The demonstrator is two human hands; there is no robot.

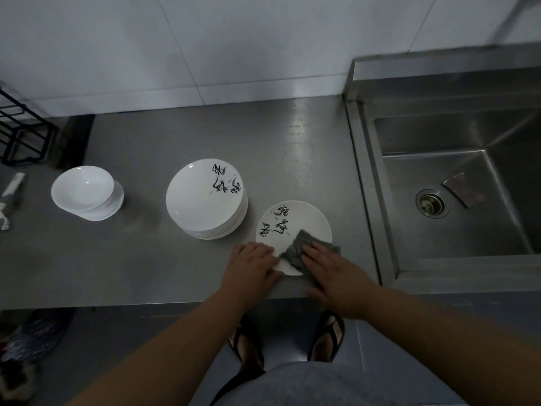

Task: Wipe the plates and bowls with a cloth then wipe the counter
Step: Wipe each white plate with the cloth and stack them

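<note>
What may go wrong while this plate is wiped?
The plate lies near the front edge of the counter; the right hand pushing the grey cloth might slide it off if the left hand loosens on the rim. The plate stack stands close beside it; a wide stroke might knock it.

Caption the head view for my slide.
Right hand presses a grey cloth on a plate; left hand holds its rim.

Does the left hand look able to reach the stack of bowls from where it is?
Probably yes: bare counter lies between the left hand and the bowls, though it must first release the plate it grips.
</note>
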